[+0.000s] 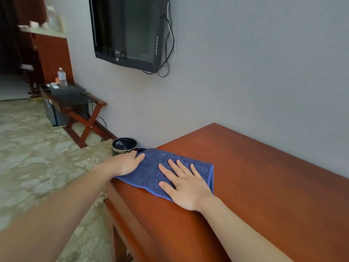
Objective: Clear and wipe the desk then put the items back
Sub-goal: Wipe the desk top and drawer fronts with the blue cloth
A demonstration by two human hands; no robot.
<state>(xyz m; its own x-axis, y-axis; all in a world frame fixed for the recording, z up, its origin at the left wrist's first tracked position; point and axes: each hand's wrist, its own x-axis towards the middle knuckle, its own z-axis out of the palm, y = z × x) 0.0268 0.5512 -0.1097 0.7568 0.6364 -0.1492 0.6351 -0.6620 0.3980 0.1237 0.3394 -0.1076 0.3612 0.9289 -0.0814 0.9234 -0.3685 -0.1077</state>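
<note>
Head view: right hand point(186, 186) lies flat with fingers spread, pressing the blue cloth point(156, 167) beneath it onto the desk point(264, 186), apparently to wipe. Left hand point(128, 163) rests open on the cloth's edge beside it, likely steadying it.

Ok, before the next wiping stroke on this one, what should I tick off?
1. Right hand flat on the blue towel: ok.
2. Left hand on the towel's left end: ok. Whether it has a grip on the towel: cannot tell.
3. Towel spread flat on the desk: ok.
4. Towel at the desk's left end: ok.
5. Whole desk top in view: not ok, its right end is out of frame.
6. Black bin on the floor, off the desk: ok.
</note>
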